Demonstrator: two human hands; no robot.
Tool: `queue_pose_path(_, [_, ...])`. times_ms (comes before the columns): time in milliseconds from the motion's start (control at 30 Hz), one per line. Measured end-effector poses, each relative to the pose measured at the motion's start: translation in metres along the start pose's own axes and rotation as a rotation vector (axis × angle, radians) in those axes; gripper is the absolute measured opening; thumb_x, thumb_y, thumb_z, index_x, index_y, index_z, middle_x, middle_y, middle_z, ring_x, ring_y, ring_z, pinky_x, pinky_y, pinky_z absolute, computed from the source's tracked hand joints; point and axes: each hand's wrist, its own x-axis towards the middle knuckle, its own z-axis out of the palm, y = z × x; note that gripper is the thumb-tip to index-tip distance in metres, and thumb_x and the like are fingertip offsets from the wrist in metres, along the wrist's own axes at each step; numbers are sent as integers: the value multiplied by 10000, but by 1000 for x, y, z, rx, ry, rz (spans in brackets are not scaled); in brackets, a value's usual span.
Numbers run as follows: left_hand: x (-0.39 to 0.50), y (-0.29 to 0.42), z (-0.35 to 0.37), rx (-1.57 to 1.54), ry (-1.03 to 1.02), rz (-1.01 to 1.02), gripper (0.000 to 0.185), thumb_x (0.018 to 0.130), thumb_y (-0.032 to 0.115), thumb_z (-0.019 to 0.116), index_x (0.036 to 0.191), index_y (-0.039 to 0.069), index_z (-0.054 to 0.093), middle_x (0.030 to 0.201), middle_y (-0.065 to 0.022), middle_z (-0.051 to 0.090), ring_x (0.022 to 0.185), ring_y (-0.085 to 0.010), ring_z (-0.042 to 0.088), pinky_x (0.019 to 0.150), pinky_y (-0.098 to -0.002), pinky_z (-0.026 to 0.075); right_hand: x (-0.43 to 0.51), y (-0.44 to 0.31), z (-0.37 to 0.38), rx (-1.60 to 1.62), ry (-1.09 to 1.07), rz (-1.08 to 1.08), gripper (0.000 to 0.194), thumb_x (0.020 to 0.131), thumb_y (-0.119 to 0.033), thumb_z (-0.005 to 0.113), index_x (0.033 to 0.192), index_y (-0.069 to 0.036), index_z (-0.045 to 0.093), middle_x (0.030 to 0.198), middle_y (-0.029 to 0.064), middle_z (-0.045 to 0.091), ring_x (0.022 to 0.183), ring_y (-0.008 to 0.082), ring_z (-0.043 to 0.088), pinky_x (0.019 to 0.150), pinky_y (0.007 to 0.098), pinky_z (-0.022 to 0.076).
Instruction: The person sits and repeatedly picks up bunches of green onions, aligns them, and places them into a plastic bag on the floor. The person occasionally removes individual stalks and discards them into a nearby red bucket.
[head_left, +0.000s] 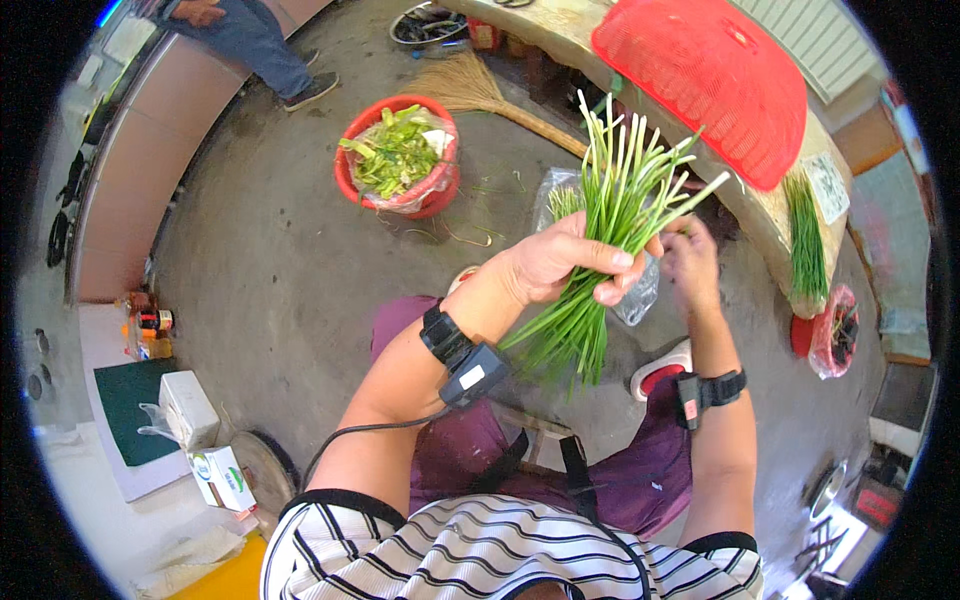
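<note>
My left hand (551, 259) is closed around a thick bunch of garlic chives (619, 172). Their pale stem ends point up and away from me, and the green leaves hang down over my lap. Just right of the bunch is my right hand (691, 259), blurred, with its fingers bent near the stems. Whether it pinches a stalk I cannot tell. Beneath my hands, on the floor, lies a clear plastic bag (639, 301), partly hidden, with more chives (564, 201) beside or in it.
A red bucket (346, 180) lined with plastic holds leafy scraps. Behind it lies a straw broom (461, 79). On the stone ledge (765, 225) rest a red plastic basket (697, 82) and another chive bundle (806, 244). A person's leg (259, 56) shows at upper left.
</note>
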Motion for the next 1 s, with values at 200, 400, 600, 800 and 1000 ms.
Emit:
queue_pose_path(200, [-39, 32, 1, -56, -53, 157, 417, 775, 169, 691, 1108, -23, 531, 651, -74, 542, 447, -117, 459, 439, -257, 355, 30, 0, 152, 41, -304, -191, 217, 878, -122, 525, 1073, -43, 580, 863, 62, 612, 684, 102, 572, 552, 239, 464])
queue_pose_path(400, [-41, 53, -28, -103, 307, 328, 331, 863, 88, 609, 1172, 20, 514, 823, -48, 588, 663, -131, 554, 657, -305, 501, 81, -48, 199, 313, -517, 6, 278, 928, -203, 493, 1114, -15, 577, 925, 81, 629, 748, 122, 598, 651, 263, 502])
queue_pose_path(600, [-11, 23, -36, -35, 403, 94, 379, 842, 36, 627, 1205, 21, 520, 1012, -105, 644, 853, -210, 640, 766, -350, 535, 8, -46, 85, 155, -124, -57, 175, 951, -168, 500, 958, 3, 533, 800, 64, 593, 619, 117, 572, 497, 280, 503])
queue_pose_path(800, [19, -22, -21, 3, 392, -106, 368, 818, -39, 581, 1178, 8, 519, 1010, -116, 628, 882, -231, 651, 780, -368, 544, -32, -30, 35, -240, 102, -512, 139, 827, -43, 625, 954, -25, 572, 952, 42, 548, 683, 86, 562, 636, 225, 464])
queue_pose_path(1000, [38, -39, -20, 57, 424, -171, 324, 811, -22, 560, 1133, 9, 542, 961, -106, 623, 834, -233, 645, 759, -368, 547, -19, -15, 11, -225, 153, -407, 156, 824, -94, 638, 933, -14, 560, 875, 68, 569, 697, 110, 570, 584, 252, 473])
